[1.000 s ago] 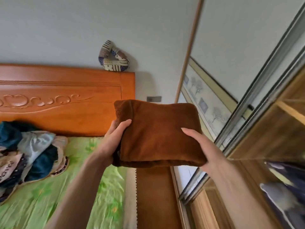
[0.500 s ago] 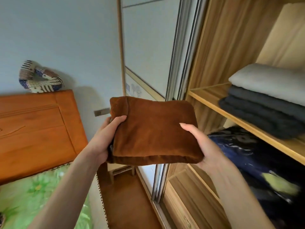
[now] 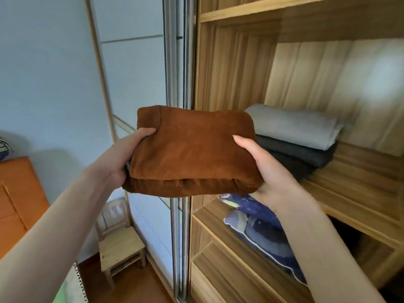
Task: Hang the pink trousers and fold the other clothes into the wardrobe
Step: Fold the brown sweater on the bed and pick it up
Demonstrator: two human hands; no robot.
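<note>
- The wardrobe (image 3: 231, 68) fills the right half of the frame, its sliding door pushed to the left. Its middle shelf (image 3: 358, 182) runs from centre right down to the lower right.
- On that shelf, at centre right, lies a stack of folded clothes (image 3: 301, 138): a light grey piece on top of dark grey ones.
- The folded brown garment (image 3: 192, 149) is in the centre of the frame, held in the air before the open wardrobe. Its long axis goes left to right. The stack is just behind and to the right of it, so I judge that the coming move goes forward and to the right.
- The right hand (image 3: 269, 169) grips the right end of the garment, thumb on top, and is nearer the shelf. The left hand (image 3: 122, 156) grips the left end in the same way.
- Compared with half a second ago, the view has turned further right: the bed headboard is almost gone from the left edge, and the garment now overlaps the stack.
</note>
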